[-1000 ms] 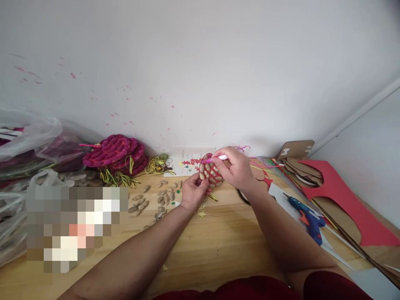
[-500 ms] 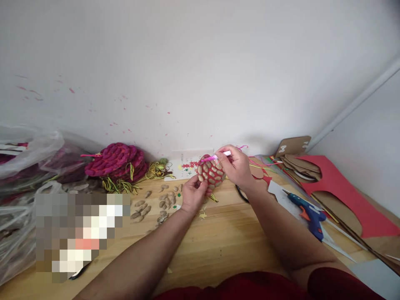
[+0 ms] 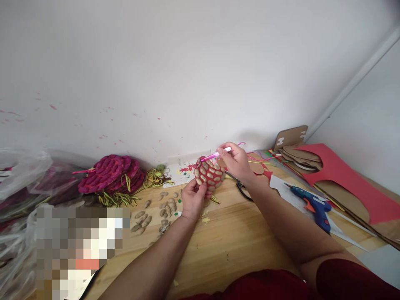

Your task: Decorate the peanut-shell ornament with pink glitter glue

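My left hand (image 3: 193, 196) is closed on the lower left edge of a red round piece (image 3: 215, 181) covered with unshelled peanuts, holding it tilted up over the table. My right hand (image 3: 236, 160) pinches a slim pink-and-white pen-shaped tool (image 3: 212, 156); whether it is a marker or a brush I cannot tell. Its pink tip is at the upper left peanuts of the red piece, which look tinted pink. Behind the piece lies a white sheet (image 3: 171, 178) with small red and green stars. Loose peanuts (image 3: 168, 207) lie left of my left hand.
Magenta peanut discs (image 3: 108, 173) with yellow-green yarn (image 3: 117, 199) are stacked at the left, beside plastic bags (image 3: 25, 171). On the right lie a blue glue gun (image 3: 315, 204), black-handled scissors (image 3: 242, 191), cut red card (image 3: 340, 175) and cardboard pieces (image 3: 296, 154). A pixelated patch hides the lower left.
The camera view has shifted slightly. My hands keep hold of the same things, and the pink tip stays near the upper left of the peanut-covered piece.
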### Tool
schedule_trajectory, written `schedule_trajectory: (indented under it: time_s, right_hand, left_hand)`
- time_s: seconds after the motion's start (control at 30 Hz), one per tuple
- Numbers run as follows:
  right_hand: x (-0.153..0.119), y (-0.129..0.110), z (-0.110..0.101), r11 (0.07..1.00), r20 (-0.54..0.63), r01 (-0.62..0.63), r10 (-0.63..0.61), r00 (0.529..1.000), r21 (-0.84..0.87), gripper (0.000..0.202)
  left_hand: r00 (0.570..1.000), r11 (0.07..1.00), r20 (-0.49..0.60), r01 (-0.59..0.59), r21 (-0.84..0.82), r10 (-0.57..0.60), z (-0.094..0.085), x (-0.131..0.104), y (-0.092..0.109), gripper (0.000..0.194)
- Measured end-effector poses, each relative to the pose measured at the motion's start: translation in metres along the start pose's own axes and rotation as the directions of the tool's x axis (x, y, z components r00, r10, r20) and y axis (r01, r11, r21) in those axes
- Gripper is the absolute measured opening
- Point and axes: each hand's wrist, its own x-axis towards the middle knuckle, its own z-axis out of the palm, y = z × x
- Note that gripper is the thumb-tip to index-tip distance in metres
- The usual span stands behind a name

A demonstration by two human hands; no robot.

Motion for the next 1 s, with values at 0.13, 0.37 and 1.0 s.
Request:
schedule_trajectory:
  time_s: [0.13,0.37,1.0]
  right_hand:
    - [0.001,-0.004,-0.001,0.996,0.024,-0.023,0.021,1.000,0.092,0.033]
    - [0.023,0.016,-0.034,0.999,-0.277,-0.052,0.049,0.960,-0.005,0.031]
    - [0.029,0.064,-0.056,0.581,-0.104,-0.164,0.136,0.985,-0.797,0.026]
  left_hand:
    - [1.000,1.000,0.010,-0.008,-0.001,0.008,-0.001,0.000,-0.001,0.030]
    - [1.000,1.000,0.026,-0.014,0.026,0.013,-0.003,0.002,-0.006,0.027]
    - [0.999,0.999,0.047,0.006,0.035,-0.007,-0.005,0.005,-0.009,0.036]
